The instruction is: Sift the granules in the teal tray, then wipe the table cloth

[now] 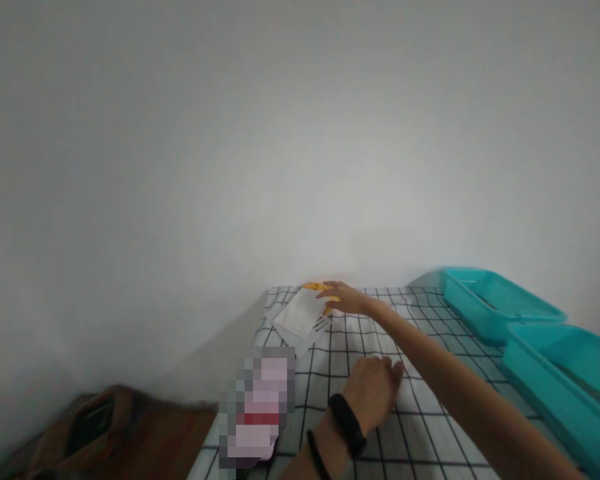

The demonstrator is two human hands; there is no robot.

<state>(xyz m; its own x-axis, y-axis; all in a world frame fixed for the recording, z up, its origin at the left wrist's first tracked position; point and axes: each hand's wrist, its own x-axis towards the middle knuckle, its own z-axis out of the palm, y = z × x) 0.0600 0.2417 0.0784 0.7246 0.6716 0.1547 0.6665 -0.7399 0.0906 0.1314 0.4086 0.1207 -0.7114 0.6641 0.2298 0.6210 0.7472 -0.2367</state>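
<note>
My right hand [343,297] reaches to the far end of the table, its fingers around a bright yellow thing [316,286] whose kind I cannot make out. Yellow also shows between and below the fingers. Beneath and left of this hand lies a white folded sheet [296,313], like a napkin, on another pale sheet. Dark and light prongs, like fork tines [322,324], show at its right edge. Nearer to me, my left hand [374,390] rests curled on the checked cloth, fingertips hidden and nothing visible in it. A black band is on that wrist.
A white cloth with black grid lines [340,373] covers the table. Two turquoise trays [500,307] stand along the right side. A blurred pink, phone-like object [260,417] lies at the left edge. Brown furniture [95,427] sits lower left; a pale wall [300,147] rises behind.
</note>
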